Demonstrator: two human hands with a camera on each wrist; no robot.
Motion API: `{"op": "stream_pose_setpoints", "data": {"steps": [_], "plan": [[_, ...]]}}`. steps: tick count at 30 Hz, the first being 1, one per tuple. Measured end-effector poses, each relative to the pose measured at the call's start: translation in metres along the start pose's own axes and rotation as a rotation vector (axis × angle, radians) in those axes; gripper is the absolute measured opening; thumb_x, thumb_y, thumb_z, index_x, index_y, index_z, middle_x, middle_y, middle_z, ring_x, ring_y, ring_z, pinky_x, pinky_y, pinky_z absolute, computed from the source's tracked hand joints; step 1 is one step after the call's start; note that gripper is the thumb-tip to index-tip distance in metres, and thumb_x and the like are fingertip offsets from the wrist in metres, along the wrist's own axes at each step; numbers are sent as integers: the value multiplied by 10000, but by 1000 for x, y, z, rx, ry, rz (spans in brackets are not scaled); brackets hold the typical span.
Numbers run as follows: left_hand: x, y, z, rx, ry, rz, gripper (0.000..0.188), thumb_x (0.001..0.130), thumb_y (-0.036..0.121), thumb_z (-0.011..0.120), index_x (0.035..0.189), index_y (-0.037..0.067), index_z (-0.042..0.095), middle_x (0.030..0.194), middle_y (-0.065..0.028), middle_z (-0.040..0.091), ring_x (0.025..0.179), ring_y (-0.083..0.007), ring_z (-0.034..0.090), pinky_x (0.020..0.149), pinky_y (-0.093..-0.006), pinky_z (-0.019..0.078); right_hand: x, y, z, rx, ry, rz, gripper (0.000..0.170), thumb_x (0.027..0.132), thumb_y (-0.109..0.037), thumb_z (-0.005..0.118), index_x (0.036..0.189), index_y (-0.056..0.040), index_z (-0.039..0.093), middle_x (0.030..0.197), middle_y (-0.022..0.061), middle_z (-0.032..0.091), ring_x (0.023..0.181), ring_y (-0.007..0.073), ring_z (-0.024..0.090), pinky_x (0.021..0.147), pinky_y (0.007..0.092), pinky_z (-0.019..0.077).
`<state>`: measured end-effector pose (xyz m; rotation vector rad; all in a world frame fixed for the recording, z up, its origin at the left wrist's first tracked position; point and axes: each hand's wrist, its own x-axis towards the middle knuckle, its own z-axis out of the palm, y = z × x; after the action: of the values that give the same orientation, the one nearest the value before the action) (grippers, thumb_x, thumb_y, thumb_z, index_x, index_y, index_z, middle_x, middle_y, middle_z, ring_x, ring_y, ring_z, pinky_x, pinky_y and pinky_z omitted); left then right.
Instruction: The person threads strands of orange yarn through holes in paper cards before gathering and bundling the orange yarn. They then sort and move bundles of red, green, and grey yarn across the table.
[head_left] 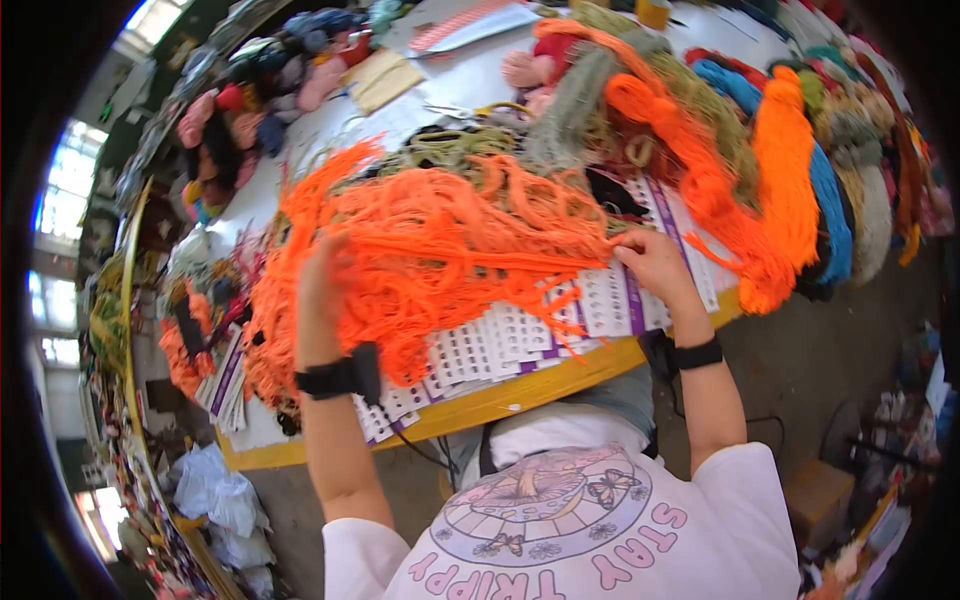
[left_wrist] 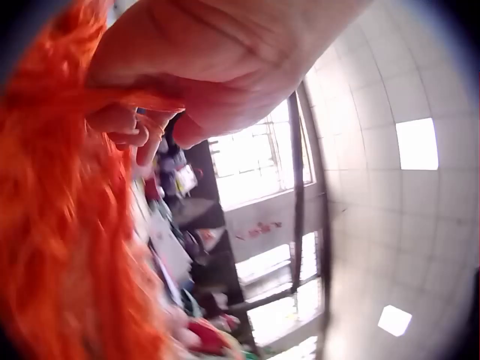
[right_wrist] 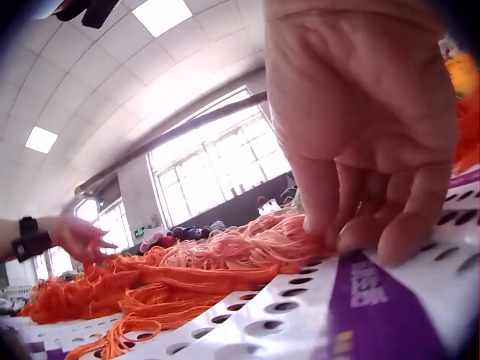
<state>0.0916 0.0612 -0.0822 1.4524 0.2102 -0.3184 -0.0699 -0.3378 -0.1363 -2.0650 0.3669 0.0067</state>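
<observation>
A large heap of loose orange yarn lies spread over white cards with punched holes. At the heap's left side is my left hand, motion-blurred in the head view. The left wrist view shows an orange strand running into the curled fingers of that hand. My right hand pinches the ends of a stretched orange bundle at the heap's right side. Seen from the right wrist, its fingertips point down beside a purple-striped card, with paler orange strands reaching them.
Thick orange skeins and blue yarn hang over the table's right edge. Scissors and a tan paper piece lie behind the heap. More coloured yarn is piled at the far left. The yellow table edge runs in front of the body.
</observation>
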Motion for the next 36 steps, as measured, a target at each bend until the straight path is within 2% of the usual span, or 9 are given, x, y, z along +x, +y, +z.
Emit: {"op": "stream_pose_setpoints", "data": {"steps": [1,2,5,8,14,17,29,32,36], "plan": [[-22,-2,30,-179,-240,21,403,891,353,433,1072,9,541,1000,-86,575,854,-151,554,672,-316,475,6,-4,10,-51,43,-95,181,784,-160,582,875,-9,619,693,8,567,604,73,517,466,174,393],[-41,3,56,-291,-484,-33,455,910,380,368,1134,7,501,1161,-94,515,986,-183,506,835,-390,427,2,-28,21,73,63,-110,169,778,-163,607,858,-18,643,727,13,593,600,57,512,488,160,378],[-88,14,119,-308,-638,-91,543,914,417,315,1205,-24,441,1235,-125,454,1072,-211,481,895,-346,392,-21,-105,50,653,-60,-124,129,778,-95,610,858,3,637,797,44,623,637,90,551,602,217,450],[-99,12,138,-159,-690,-19,572,911,432,316,1234,-31,406,1211,-135,460,1065,-203,479,898,-330,391,-35,-147,61,886,-226,-109,117,789,-67,606,872,11,633,821,33,610,655,85,551,600,215,455],[-110,18,141,-124,-757,-3,611,906,469,296,1253,-25,387,1147,-114,486,1023,-177,486,865,-300,405,-35,-145,70,856,-204,-94,128,778,-86,628,861,11,633,750,26,601,632,65,540,574,204,451],[-112,21,143,-99,-770,-32,635,898,491,292,1253,-28,386,1144,-112,489,1007,-168,489,848,-297,412,-33,-136,77,765,-172,-268,130,790,-123,622,872,-22,626,718,6,608,570,36,539,474,162,412],[-106,16,134,-403,-742,-207,656,911,480,234,1188,-85,417,1123,-125,502,1003,-204,505,858,-352,428,-39,-140,64,1191,-160,-7,138,822,-150,567,857,-23,610,701,-2,586,569,54,536,468,164,423],[-106,12,137,-368,-704,-190,659,905,495,235,1205,-66,409,1123,-125,498,1015,-207,500,852,-368,433,-36,-132,63,934,-288,-36,140,810,-131,585,874,-9,604,697,-2,580,577,47,534,480,171,439],[-110,14,140,-320,-749,-208,651,902,503,238,1222,-39,403,1110,-119,502,1012,-205,501,836,-378,442,-43,-142,76,814,-104,-121,144,780,-108,622,870,4,613,680,-4,569,590,34,521,485,175,437]]}}
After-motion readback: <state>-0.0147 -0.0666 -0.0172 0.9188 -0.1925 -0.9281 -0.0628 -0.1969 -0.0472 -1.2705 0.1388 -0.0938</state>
